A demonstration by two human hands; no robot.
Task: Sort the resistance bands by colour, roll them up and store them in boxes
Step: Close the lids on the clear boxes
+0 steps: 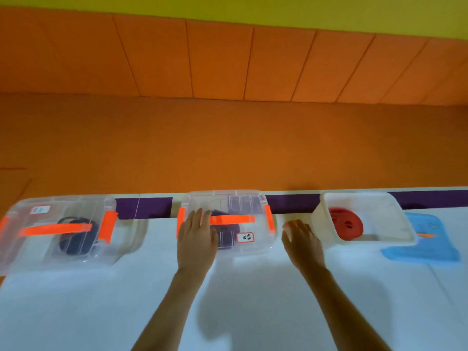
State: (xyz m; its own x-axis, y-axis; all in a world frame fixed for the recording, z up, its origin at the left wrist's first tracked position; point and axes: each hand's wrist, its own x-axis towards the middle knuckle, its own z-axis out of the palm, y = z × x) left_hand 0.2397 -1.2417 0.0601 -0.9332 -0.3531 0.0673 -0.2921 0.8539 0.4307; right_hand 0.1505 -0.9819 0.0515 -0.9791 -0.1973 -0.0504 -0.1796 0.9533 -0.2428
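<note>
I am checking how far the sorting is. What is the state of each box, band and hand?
Left clear box: lid on.
Left dark band: coiled inside it.
Middle clear box: lid on.
Middle dark band: inside it, partly hidden.
White box: open, no lid.
Red band: rolled, inside white box.
Blue lid: off, on table.
Left hand: open, flat on middle clear box.
Right hand: open, holds nothing.
</note>
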